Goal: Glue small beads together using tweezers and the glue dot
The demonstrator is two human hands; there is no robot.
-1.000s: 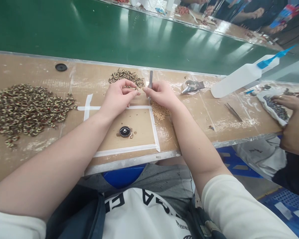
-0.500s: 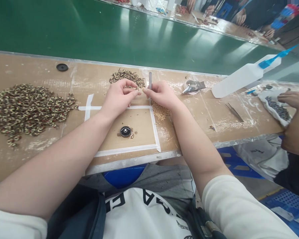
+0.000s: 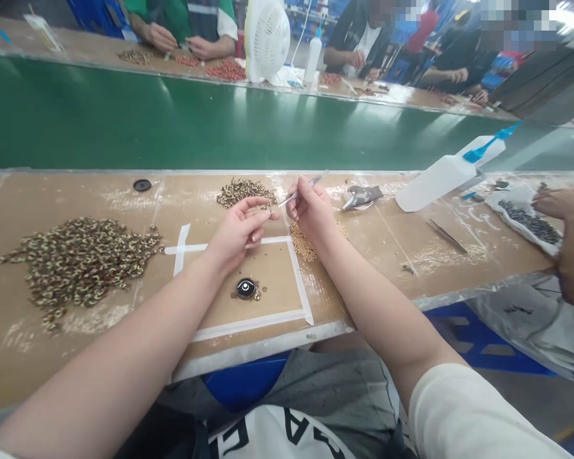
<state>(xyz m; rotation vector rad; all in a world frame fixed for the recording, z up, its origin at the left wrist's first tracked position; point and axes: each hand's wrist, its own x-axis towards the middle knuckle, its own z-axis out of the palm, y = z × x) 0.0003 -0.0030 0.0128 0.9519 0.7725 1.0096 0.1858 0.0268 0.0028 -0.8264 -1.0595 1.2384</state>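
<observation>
My left hand hovers over the white-taped square, its fingers pinched on a small bead that I can barely make out. Beside it my right hand is closed on metal tweezers, whose tips point left toward the left fingertips. A small heap of patterned beads lies just behind the hands. Under the right wrist sits a heap of tan beads. A black round dish rests inside the taped square.
A large heap of patterned beads covers the bench's left. A white squeeze bottle and spare tweezers lie at right, where another person's hand touches a bag of dark beads. Behind runs a green conveyor belt, with other workers beyond.
The camera has tilted up, showing the workers across the belt. My tweezers have swung from upright to nearly level, tips toward my left hand. My left fingers have lifted slightly.
</observation>
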